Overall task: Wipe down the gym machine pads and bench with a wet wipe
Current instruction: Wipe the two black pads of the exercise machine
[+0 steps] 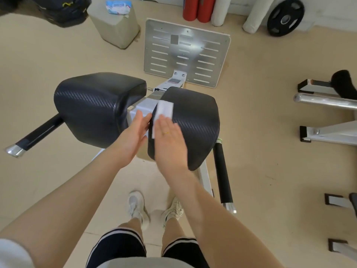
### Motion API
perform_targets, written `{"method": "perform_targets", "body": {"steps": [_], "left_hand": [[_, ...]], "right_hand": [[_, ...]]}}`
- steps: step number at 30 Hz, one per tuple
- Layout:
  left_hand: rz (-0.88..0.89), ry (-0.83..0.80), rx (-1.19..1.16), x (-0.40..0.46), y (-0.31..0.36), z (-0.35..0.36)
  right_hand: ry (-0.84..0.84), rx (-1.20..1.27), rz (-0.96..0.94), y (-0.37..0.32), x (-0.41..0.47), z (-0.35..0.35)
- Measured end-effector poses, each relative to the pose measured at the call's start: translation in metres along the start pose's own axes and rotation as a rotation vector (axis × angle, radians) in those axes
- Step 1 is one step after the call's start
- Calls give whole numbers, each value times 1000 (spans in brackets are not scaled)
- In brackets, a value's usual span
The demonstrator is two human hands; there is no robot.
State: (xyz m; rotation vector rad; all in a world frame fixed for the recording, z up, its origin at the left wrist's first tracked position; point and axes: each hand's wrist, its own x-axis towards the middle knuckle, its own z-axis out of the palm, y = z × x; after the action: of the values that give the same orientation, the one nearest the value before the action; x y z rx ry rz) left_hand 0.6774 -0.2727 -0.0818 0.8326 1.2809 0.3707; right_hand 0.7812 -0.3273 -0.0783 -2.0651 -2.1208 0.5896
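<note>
Two black textured pads sit side by side on a white machine frame: the left pad (96, 105) and the right pad (195, 120). A white folded wet wipe (163, 111) lies on the left edge of the right pad. My right hand (170, 144) lies flat on the pad with straight fingers pressing the wipe's near part. My left hand (133, 136) is in the gap between the pads, fingers straight, fingertips at the right pad's edge beside the wipe. A pack of wet wipes (118, 6) rests on a beige block at the back.
A metal foot plate (185, 53) stands beyond the pads. Black handles stick out at the left (36, 134) and right (222, 171). Red and white rollers (201, 8) and a weight plate (285, 17) lean at the back wall. Another machine's frame (326, 117) is at the right. My feet (154, 207) stand below the pads.
</note>
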Motion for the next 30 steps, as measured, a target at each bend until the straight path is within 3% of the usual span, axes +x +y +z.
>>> {"method": "perform_targets", "body": {"steps": [4,5,6,7,8,9,10,12,19,25,30], "left_hand": [[-26,-136,-24,3,6,-17],[42,-148,45,-1,9,-20],[102,-230,-97,-5,14,-22],[29,-218,-327,-9,15,-24],[203,-379,-221,-8,11,-28],[283,-263,107,-5,7,-28],[166,-295,133,2,-1,-32],[51,-233,142,6,-4,-32],[66,-314,196,-3,-16,-52],[62,-319,238,-5,-22,-56],[72,-297,227,0,-28,-56]], "right_hand": [[16,-48,-57,6,0,10],[62,-43,-30,18,-4,12],[152,-25,36,30,-11,13],[236,15,140,44,-19,14],[304,68,244,56,-29,14],[327,82,334,65,-38,18],[330,82,383,69,-44,21],[369,73,404,60,-41,24],[479,183,353,-29,-6,49],[481,34,438,0,3,21],[539,126,454,14,21,7]]}}
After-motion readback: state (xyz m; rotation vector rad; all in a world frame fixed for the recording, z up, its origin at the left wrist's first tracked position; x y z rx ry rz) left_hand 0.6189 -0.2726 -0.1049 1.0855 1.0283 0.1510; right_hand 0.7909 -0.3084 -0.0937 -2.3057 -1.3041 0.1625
